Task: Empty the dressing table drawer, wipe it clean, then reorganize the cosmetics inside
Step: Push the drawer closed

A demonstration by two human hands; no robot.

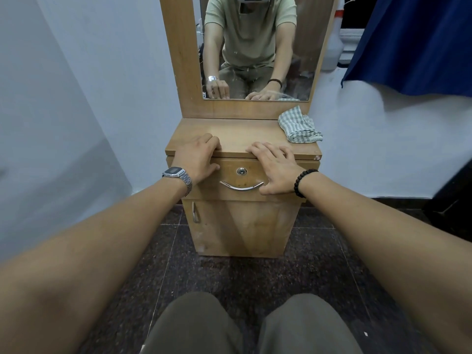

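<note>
A small wooden dressing table (237,134) stands against the wall in front of me. Its drawer (229,192) is closed, with a round lock (241,171) and a curved chrome handle (241,186) on the front. My left hand (198,157) rests over the table's front edge, fingers curled on top and thumb against the drawer front. My right hand (277,167) lies flat on the same edge, its thumb close to the right end of the handle. A folded green-and-white checked cloth (298,126) lies at the back right of the tabletop. No cosmetics are visible.
A tall mirror (255,47) in a wooden frame rises behind the tabletop. Below the drawer is a cupboard door (240,226) with a vertical handle (195,212). A blue curtain (413,42) hangs at upper right. My knees are at the bottom, over dark tiled floor (319,264).
</note>
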